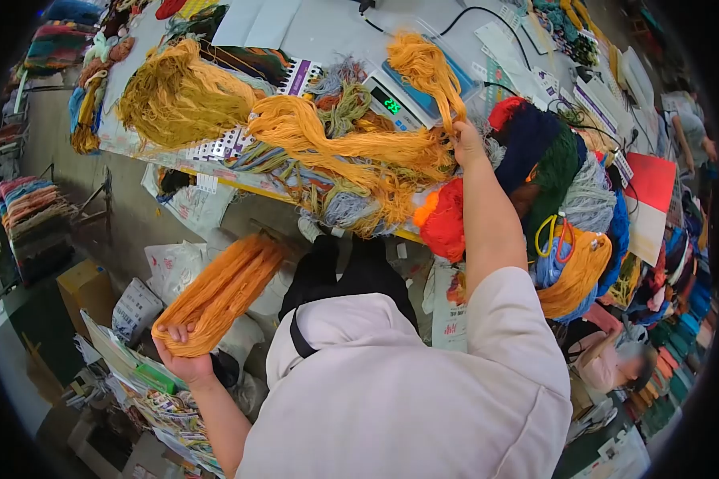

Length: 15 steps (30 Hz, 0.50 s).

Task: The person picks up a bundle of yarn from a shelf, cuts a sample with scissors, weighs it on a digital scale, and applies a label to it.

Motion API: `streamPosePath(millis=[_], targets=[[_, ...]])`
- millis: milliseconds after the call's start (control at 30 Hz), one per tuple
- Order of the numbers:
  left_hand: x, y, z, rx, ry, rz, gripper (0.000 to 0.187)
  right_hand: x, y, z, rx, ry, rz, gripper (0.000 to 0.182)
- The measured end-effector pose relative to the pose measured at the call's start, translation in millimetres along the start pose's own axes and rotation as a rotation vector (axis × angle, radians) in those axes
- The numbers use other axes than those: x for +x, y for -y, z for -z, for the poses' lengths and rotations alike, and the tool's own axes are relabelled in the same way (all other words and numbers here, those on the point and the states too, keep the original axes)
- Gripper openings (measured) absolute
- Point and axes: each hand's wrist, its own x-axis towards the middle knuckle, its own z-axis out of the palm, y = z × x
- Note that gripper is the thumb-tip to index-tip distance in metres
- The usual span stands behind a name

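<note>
Left hand (185,351), curled nearly shut through one end of the orange hank (224,291), carries it beside the table (327,32), likely to keep the loops together and clear of the pile. Right hand (469,145), fingers nearly closed, pinches the yellow yarn (423,68) where it trails off the lit scale (395,112), seemingly to control that loose tail. Beyond, scissors (558,239) lie on heaped skeins (563,168), handles exposed, handy to grab.

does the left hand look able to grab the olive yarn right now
Probably not: the left hand grips an orange hank away from the table, so it would likely need emptying first, though the way to the olive yarn looks open.
</note>
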Motion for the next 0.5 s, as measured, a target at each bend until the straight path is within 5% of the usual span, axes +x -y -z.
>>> streamPosePath(millis=[167,267,367,500], targets=[[0.1,1.9,-3.9,0.001,0.022,-0.040,0.022,-2.1,-8.0,2.3,-0.055,-0.143,-0.047,0.026],[2.0,0.2,-26.7,-0.012,0.263,-0.035,0.020,-3.4,0.3,16.5,0.042,-0.223,-0.054,0.025],[-1.5,5.8,-56.3,-0.092,0.373,-0.002,0.028,-65.2,38.9,-15.4,0.081,-0.105,0.280,0.018],[-1.9,18.8,-56.9,-0.281,0.530,0.093,0.035,-174.2,96.6,-102.9,-0.003,0.250,0.382,0.012]])
